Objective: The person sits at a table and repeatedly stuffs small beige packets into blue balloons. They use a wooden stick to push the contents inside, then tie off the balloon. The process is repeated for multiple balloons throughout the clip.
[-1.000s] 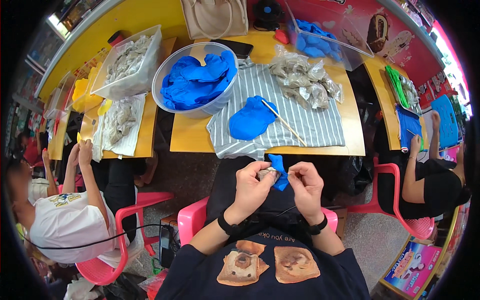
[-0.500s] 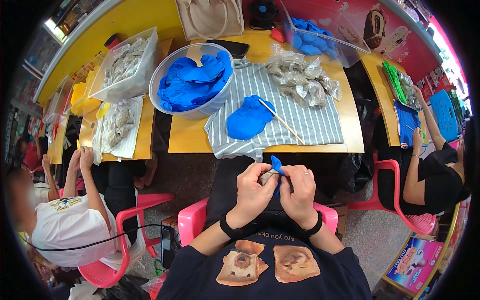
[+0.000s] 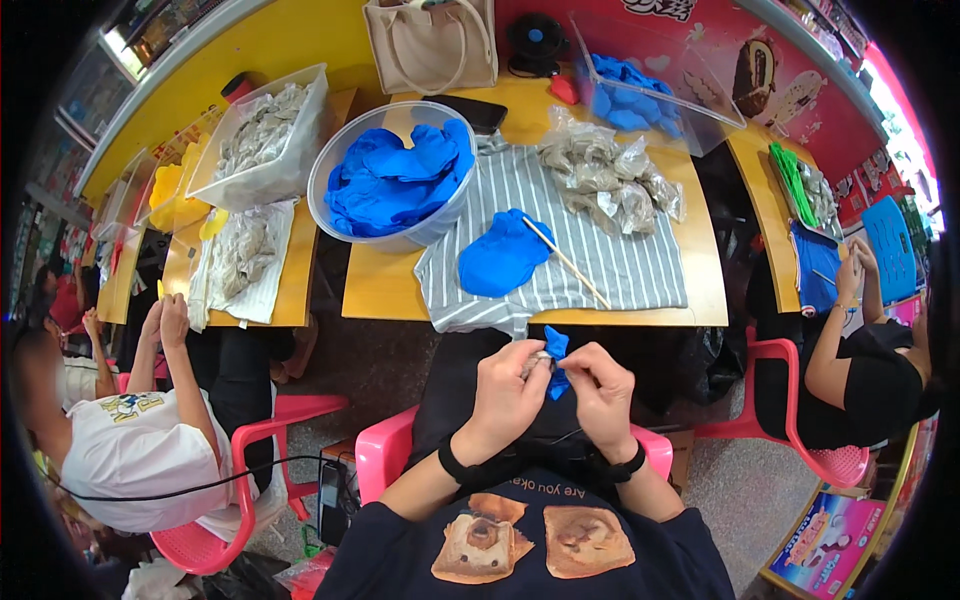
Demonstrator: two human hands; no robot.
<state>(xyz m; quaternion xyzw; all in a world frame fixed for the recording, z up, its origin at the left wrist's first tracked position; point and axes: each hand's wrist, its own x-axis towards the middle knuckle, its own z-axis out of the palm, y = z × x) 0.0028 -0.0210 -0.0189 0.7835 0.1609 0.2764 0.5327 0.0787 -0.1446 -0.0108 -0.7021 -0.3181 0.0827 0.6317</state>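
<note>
In front of my lap, my left hand (image 3: 508, 398) is closed round a small greyish, crinkled bundle (image 3: 535, 366). A soft blue piece (image 3: 555, 342) pokes out at the bundle's end, between my two hands. My right hand (image 3: 600, 392) is closed, its thumb and forefinger pinched together beside the blue piece; what its fingertips hold is too small to make out. On the table beyond lies a flat blue sheet-like pile (image 3: 495, 258), with a thin wooden stick (image 3: 570, 264) resting across its right edge.
A grey striped cloth (image 3: 640, 288) covers part of the yellow table (image 3: 385, 295). On it sits a heap of clear-wrapped grey packets (image 3: 605, 170). A round tub (image 3: 318, 190) and a clear box (image 3: 705, 105) hold blue pieces. Co-workers sit left and right on pink chairs (image 3: 262, 440).
My right hand's fingers have drawn in to a pinch, slightly apart from the left hand. More of the blue piece shows between them. The view has tilted a little upward.
</note>
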